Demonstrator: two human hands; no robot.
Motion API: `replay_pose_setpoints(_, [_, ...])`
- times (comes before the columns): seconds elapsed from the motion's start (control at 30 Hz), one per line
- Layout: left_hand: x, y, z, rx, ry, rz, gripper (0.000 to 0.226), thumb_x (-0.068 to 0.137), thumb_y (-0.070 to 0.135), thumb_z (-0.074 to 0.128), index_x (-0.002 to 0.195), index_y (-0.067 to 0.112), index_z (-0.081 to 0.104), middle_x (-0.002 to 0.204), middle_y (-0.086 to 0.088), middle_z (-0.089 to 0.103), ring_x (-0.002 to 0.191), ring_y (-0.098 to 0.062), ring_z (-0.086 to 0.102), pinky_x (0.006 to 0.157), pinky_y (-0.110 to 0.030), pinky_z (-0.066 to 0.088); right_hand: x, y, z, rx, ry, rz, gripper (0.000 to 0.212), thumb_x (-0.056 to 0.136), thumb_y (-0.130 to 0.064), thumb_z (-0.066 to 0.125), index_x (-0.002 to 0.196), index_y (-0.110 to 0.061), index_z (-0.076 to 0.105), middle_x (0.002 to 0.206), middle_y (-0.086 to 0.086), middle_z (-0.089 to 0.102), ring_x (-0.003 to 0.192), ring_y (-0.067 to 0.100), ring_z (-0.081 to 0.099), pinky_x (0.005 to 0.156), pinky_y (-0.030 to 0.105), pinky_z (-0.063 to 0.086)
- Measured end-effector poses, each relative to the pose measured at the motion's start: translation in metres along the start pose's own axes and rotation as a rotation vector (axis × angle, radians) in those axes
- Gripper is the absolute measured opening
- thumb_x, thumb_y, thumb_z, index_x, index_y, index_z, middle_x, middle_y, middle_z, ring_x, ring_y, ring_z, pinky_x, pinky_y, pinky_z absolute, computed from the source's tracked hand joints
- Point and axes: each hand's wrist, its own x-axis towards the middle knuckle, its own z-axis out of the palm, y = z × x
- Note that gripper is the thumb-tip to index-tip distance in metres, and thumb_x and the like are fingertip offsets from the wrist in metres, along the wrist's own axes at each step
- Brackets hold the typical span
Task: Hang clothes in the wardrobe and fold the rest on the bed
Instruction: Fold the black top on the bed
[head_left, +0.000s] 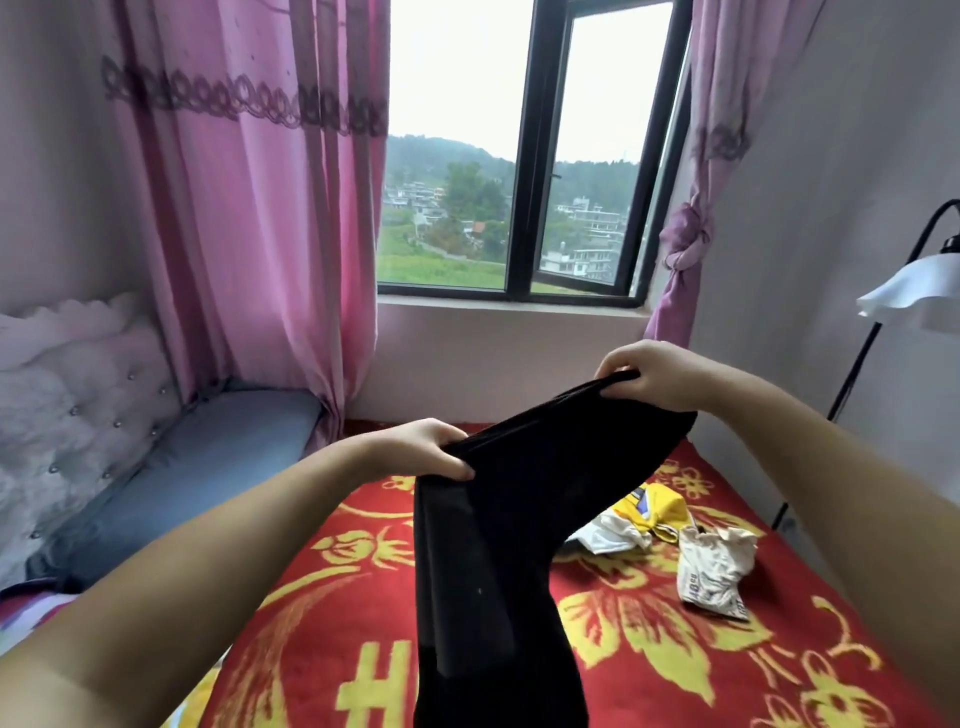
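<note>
A pair of black trousers (498, 545) hangs in the air above the bed, held up by its top edge. My left hand (426, 449) grips the lower left corner of that edge. My right hand (660, 374) grips the higher right corner. The legs drop down past the bottom of the view. On the bed's red and yellow blanket (649, 649) lie a yellow and white garment (641, 514) and a crumpled cream garment (714, 569), both to the right of the trousers. No wardrobe is in view.
A blue pillow (197, 467) and a padded white headboard (67, 405) are at the left. Pink curtains (249, 208) frame the window (519, 156) straight ahead. A floor lamp (914, 291) with a white shade stands at the right wall.
</note>
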Motion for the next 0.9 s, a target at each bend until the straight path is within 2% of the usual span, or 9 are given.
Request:
replay_pose_setpoints(0.17, [0.007, -0.016, -0.005, 0.371, -0.07, -0.211, 0.027, 0.079, 0.019, 0.07, 0.104, 0.01, 0.068, 0.102, -0.003, 0.071, 0.1, -0.021, 0.067, 0.091, -0.034, 0.053, -0.021, 0.052, 0.027, -0.153, 0.072, 0.31, 0.022, 0.089, -0.016, 0.052, 0.098, -0.029, 0.067, 0.103, -0.001, 0.066, 0.095, 0.024, 0.057, 0.082, 0.038, 0.049])
replay_pose_setpoints(0.3, [0.0, -0.027, -0.016, 0.559, -0.073, -0.31, 0.017, 0.077, 0.024, 0.069, 0.092, 0.018, 0.067, 0.092, 0.001, 0.07, 0.082, -0.015, 0.067, 0.073, -0.025, 0.054, -0.038, 0.077, 0.049, -0.257, 0.125, 0.525, 0.031, 0.086, -0.014, 0.046, 0.102, -0.034, 0.064, 0.109, 0.002, 0.065, 0.1, 0.028, 0.058, 0.073, 0.033, 0.043])
replay_pose_setpoints(0.43, [-0.002, -0.011, -0.019, 0.604, 0.024, -0.182, 0.014, 0.077, 0.022, 0.069, 0.09, 0.019, 0.069, 0.083, 0.001, 0.07, 0.076, -0.015, 0.065, 0.07, -0.024, 0.05, -0.04, 0.078, 0.064, -0.352, 0.012, 0.686, 0.03, 0.087, -0.015, 0.045, 0.11, -0.029, 0.06, 0.12, 0.007, 0.063, 0.112, 0.029, 0.058, 0.079, 0.032, 0.043])
replay_pose_setpoints(0.5, [0.006, 0.012, -0.013, 0.661, 0.111, -0.003, 0.016, 0.078, 0.022, 0.07, 0.09, 0.014, 0.068, 0.077, 0.003, 0.064, 0.072, -0.014, 0.059, 0.065, -0.024, 0.044, -0.032, 0.063, 0.068, -0.313, -0.244, 0.557, 0.061, 0.089, -0.025, 0.056, 0.146, -0.023, 0.033, 0.144, 0.012, 0.045, 0.131, 0.029, 0.044, 0.1, 0.033, 0.041])
replay_pose_setpoints(0.57, [0.013, 0.04, -0.003, 0.701, 0.158, 0.17, 0.013, 0.078, 0.021, 0.07, 0.086, 0.012, 0.063, 0.071, 0.006, 0.057, 0.069, -0.014, 0.053, 0.062, -0.024, 0.038, -0.022, 0.024, 0.07, 0.024, -0.411, 0.306, 0.099, 0.083, -0.038, 0.07, 0.154, -0.029, 0.001, 0.156, 0.011, 0.023, 0.143, 0.025, 0.027, 0.115, 0.035, 0.025])
replay_pose_setpoints(0.6, [0.016, 0.055, 0.001, 0.703, 0.161, 0.247, 0.012, 0.078, 0.019, 0.07, 0.085, 0.015, 0.061, 0.07, 0.01, 0.055, 0.069, -0.013, 0.052, 0.062, -0.024, 0.037, -0.016, 0.002, 0.071, 0.271, -0.417, 0.208, 0.103, 0.081, -0.036, 0.074, 0.154, -0.03, 0.001, 0.156, 0.006, 0.024, 0.142, 0.022, 0.028, 0.117, 0.035, 0.024])
replay_pose_setpoints(0.67, [0.02, 0.078, 0.008, 0.652, 0.176, 0.362, 0.017, 0.077, 0.015, 0.069, 0.092, 0.02, 0.062, 0.074, 0.013, 0.056, 0.07, -0.009, 0.053, 0.064, -0.025, 0.039, -0.007, -0.032, 0.077, 0.607, -0.278, 0.061, 0.08, 0.083, -0.016, 0.073, 0.149, -0.017, 0.028, 0.138, 0.0, 0.049, 0.124, 0.01, 0.049, 0.108, 0.029, 0.036])
replay_pose_setpoints(0.77, [0.02, 0.087, 0.007, 0.457, 0.276, 0.409, 0.022, 0.079, 0.013, 0.067, 0.1, 0.016, 0.06, 0.081, 0.006, 0.06, 0.073, -0.013, 0.054, 0.065, -0.025, 0.043, -0.002, -0.051, 0.071, 0.786, -0.051, 0.053, 0.021, 0.087, 0.003, 0.06, 0.108, 0.005, 0.063, 0.088, 0.008, 0.059, 0.083, 0.017, 0.055, 0.079, 0.031, 0.043])
replay_pose_setpoints(0.9, [0.014, 0.06, -0.005, 0.442, 0.271, 0.225, 0.017, 0.079, 0.011, 0.064, 0.095, 0.009, 0.065, 0.082, -0.005, 0.064, 0.075, -0.018, 0.058, 0.069, -0.03, 0.048, -0.007, -0.036, 0.044, 0.888, 0.139, 0.087, 0.023, 0.086, 0.004, 0.059, 0.089, -0.015, 0.073, 0.077, -0.002, 0.07, 0.071, 0.009, 0.066, 0.07, 0.021, 0.055])
